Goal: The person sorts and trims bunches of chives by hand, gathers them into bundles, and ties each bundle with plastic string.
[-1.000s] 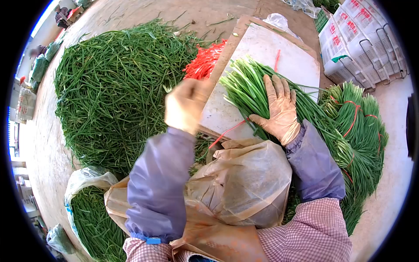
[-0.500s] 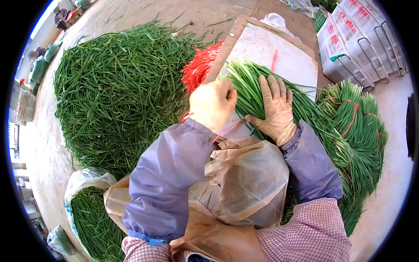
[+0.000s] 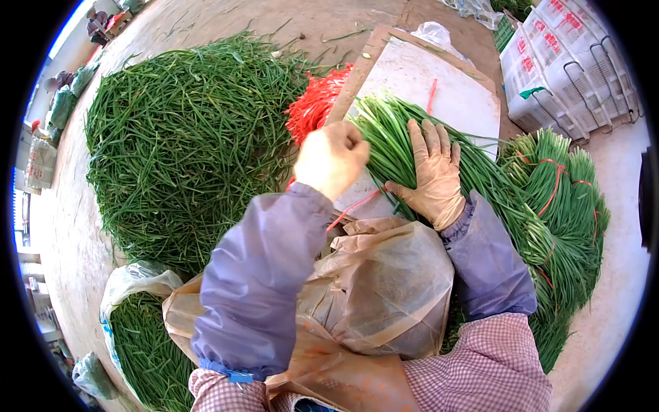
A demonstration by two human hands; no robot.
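Observation:
A loose bunch of garlic chives (image 3: 391,137) lies slantwise across a pale board (image 3: 467,86), its whitish cut ends toward the upper left. My gloved right hand (image 3: 434,175) rests flat on the bunch with fingers stretched out and the thumb apart. Closed, with fingertips curled in, my left hand (image 3: 332,159) is at the left edge of the bunch; anything inside it is hidden. One red tie (image 3: 353,209) runs out below the bunch between my hands, and another red tie (image 3: 432,96) lies on the board above. Beside my left hand is a pile of red ties (image 3: 317,103).
A big heap of loose chives (image 3: 192,144) covers the floor at left, above a bag of chives (image 3: 147,350). Tied chive bundles (image 3: 552,185) are stacked at right. White crates (image 3: 566,65) stand behind them. Far off at upper left is another person (image 3: 98,26).
My left hand has shifted slightly left and down, a little away from the chives. The right hand stays in place on the bunch.

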